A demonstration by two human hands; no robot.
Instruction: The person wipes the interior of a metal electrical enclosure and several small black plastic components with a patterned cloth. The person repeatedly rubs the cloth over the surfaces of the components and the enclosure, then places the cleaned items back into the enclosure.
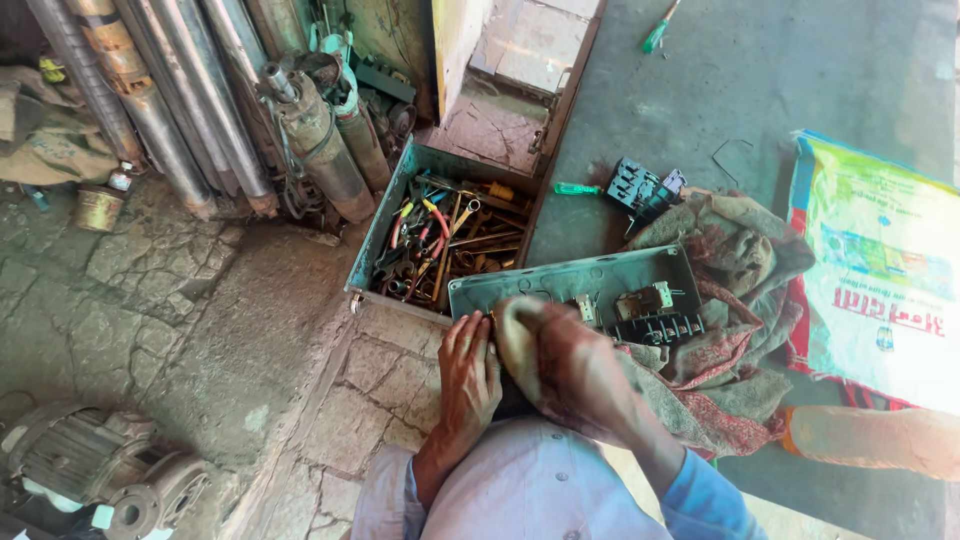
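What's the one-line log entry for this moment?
left hand: on edge of grey electrical panel | right hand: pressing cloth onto panel | open toolbox behind

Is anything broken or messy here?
Yes. The stone floor is cracked all over. The tools in the green toolbox lie in a tangled heap. Two green-handled screwdrivers lie loose on the concrete, away from the box. The grey panel sits tilted on a rumpled cloth.
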